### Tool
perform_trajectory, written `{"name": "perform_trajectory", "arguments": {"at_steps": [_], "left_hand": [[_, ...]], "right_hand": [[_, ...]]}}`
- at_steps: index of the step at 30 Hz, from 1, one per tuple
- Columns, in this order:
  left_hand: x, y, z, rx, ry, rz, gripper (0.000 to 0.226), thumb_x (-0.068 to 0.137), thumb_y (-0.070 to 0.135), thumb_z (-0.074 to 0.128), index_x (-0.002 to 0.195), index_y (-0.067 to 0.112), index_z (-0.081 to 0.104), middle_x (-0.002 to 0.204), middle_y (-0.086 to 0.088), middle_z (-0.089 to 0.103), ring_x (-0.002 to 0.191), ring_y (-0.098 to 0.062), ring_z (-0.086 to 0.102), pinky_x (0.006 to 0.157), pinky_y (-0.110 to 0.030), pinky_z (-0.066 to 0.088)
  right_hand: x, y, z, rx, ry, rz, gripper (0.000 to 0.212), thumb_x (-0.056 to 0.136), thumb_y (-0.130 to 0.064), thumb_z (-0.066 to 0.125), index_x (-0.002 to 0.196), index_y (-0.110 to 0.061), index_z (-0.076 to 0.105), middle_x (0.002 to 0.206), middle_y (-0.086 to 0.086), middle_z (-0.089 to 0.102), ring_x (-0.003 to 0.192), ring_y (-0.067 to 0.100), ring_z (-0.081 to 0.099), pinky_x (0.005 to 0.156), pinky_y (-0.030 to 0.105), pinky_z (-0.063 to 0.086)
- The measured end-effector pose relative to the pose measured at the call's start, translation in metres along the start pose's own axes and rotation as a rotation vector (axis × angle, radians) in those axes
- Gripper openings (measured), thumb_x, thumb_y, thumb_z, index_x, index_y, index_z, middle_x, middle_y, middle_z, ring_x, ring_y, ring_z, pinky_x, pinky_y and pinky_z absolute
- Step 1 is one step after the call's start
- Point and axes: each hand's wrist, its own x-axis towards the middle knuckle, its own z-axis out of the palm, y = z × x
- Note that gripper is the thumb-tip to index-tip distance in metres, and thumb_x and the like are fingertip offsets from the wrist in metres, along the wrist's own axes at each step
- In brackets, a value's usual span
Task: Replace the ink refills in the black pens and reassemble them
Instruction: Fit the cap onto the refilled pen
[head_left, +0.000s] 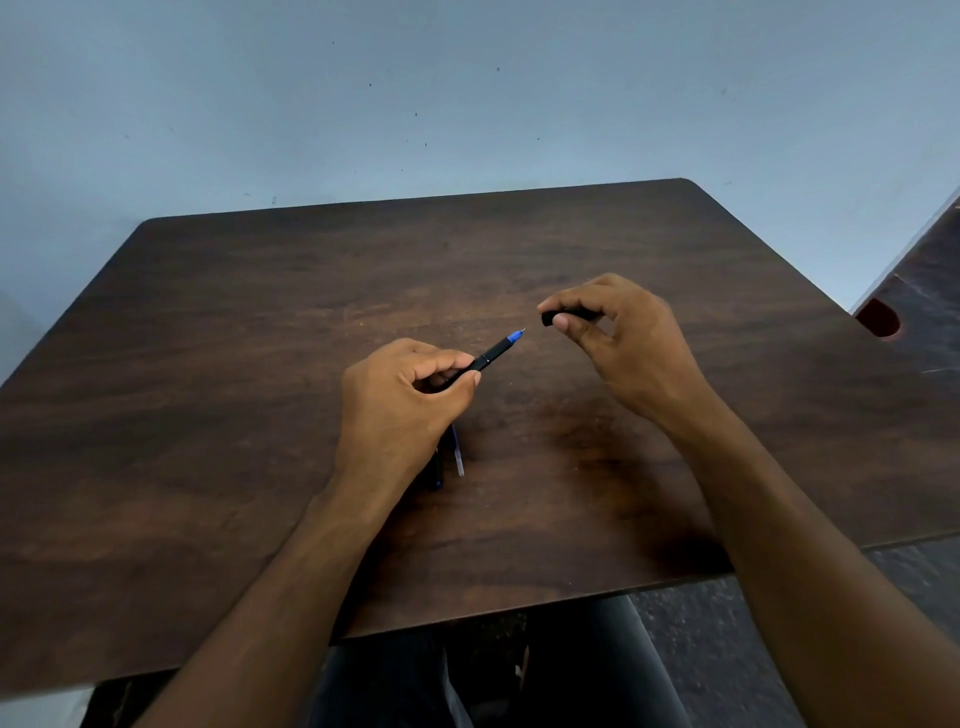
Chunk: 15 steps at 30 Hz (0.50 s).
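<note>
uncapped black pen (491, 356) in left hand (400, 400), cap (569, 315) in right hand (618, 343)

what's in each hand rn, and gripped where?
Left hand pinches the black pen around its barrel, blue tip end sticking out free. Right hand holds the pen cap between thumb and fingertips, near its middle.

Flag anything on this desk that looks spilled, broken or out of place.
Nothing stands out. The left hand holds an uncapped black pen, its blue tip exposed; the right hand pinches its black cap. Spare pen parts lie half hidden under the left wrist. The table shows no ink.
</note>
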Motion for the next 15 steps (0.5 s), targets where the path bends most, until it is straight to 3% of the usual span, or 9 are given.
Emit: {"name": "perform_trajectory", "arguments": {"at_steps": [8, 12, 15], "left_hand": [[0.000, 0.002, 0.002, 0.010, -0.036, 0.032, 0.019, 0.079, 0.015, 0.084, 0.097, 0.020, 0.080, 0.084, 0.013, 0.072, 0.079, -0.003, 0.066, 0.068, -0.008, 0.049], [-0.001, 0.002, 0.002, 0.000, -0.033, 0.040, 0.018, 0.079, 0.014, 0.084, 0.095, 0.020, 0.080, 0.084, 0.013, 0.071, 0.078, -0.003, 0.065, 0.068, -0.007, 0.047], [-0.002, 0.001, 0.002, 0.003, -0.033, 0.046, 0.018, 0.079, 0.014, 0.084, 0.096, 0.020, 0.080, 0.084, 0.013, 0.071, 0.079, -0.002, 0.065, 0.070, -0.007, 0.047]], "right_hand": [[-0.002, -0.009, 0.009, 0.005, -0.105, -0.011, 0.021, 0.096, -0.014, 0.067, 0.114, -0.020, 0.077, 0.105, -0.003, 0.064, 0.085, 0.001, 0.055, 0.074, -0.001, 0.037], [-0.005, -0.012, 0.012, 0.059, -0.137, -0.031, 0.024, 0.099, -0.009, 0.063, 0.117, -0.017, 0.077, 0.112, 0.000, 0.069, 0.101, 0.008, 0.061, 0.086, 0.012, 0.044], [-0.007, -0.009, 0.012, 0.163, -0.123, 0.010, 0.029, 0.100, 0.000, 0.057, 0.120, -0.012, 0.075, 0.106, -0.006, 0.071, 0.086, -0.001, 0.063, 0.082, 0.013, 0.049]]}}
